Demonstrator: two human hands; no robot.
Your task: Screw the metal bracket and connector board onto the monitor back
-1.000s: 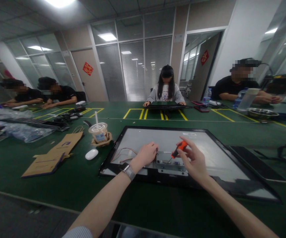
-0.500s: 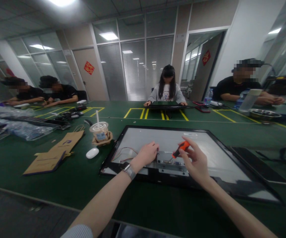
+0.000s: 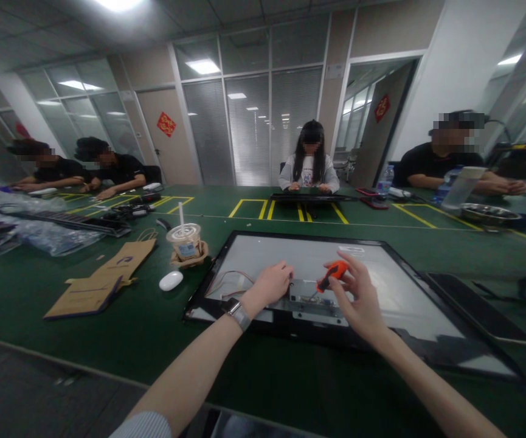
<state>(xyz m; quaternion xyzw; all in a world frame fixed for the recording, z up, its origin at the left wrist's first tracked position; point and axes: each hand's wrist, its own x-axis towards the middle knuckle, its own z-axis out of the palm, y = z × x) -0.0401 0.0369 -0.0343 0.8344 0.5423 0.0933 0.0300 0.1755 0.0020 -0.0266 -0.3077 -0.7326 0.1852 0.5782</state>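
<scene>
An orange and black screwdriver is held by its handle in my right hand, tilted, its shaft pointing down toward a metal bracket. Where exactly the tip meets the bracket is too small to tell. The bracket sits along the near edge of a large black-framed display panel lying flat with its pale face up. My left hand, with a watch on the wrist, has its fingers curled together at the bracket's left end; whatever is between them is hidden. Thin wires lie on the panel's left part.
Left of the panel are a drink cup in a carrier, a white mouse and a paper bag. A flat black slab lies right of it. A person sits opposite at another dark panel; other people sit at both sides.
My hands stay almost in place, with the screwdriver handle turned slightly. Across the table, the person's hands have moved inward from the edges of their panel.
</scene>
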